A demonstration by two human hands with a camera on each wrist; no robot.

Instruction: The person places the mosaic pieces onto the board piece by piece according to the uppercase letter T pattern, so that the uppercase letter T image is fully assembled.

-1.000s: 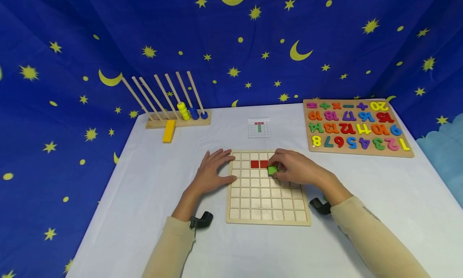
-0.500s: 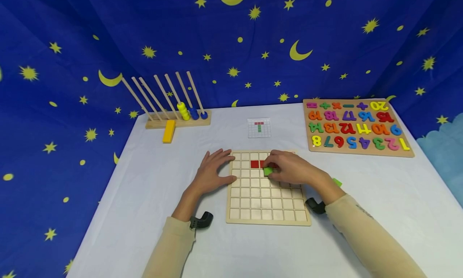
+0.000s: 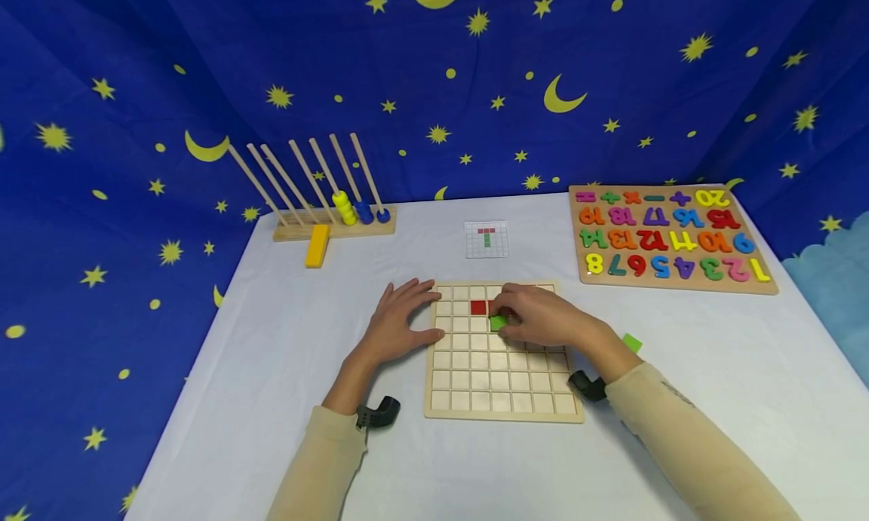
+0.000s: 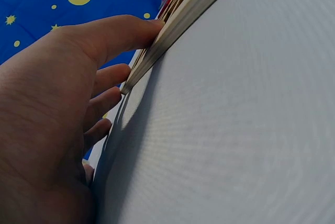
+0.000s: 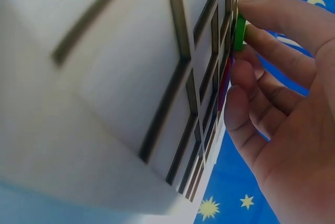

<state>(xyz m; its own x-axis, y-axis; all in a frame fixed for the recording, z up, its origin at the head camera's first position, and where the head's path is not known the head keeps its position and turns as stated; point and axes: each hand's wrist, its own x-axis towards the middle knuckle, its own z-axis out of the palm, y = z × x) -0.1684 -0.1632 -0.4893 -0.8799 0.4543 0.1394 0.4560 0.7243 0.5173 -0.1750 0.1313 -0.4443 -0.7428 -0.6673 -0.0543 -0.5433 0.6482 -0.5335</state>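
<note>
Well, the right hand [image 3: 543, 315] pinched a green tile [image 3: 498, 323] at the wooden board [image 3: 460, 360], maybe touching it; that was hard to tell. Across from it, the left hand [image 3: 397, 325], fingers loose, touched the board's edge. Setting the tile flat and straight seemed best.

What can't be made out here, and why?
Head view: the right hand hides several cells of the wooden grid board and most of the second red tile.
Left wrist view: the top edge cuts off most of the right hand and its green tile.
Right wrist view: the board's far cells are too foreshortened to tell apart.
</note>
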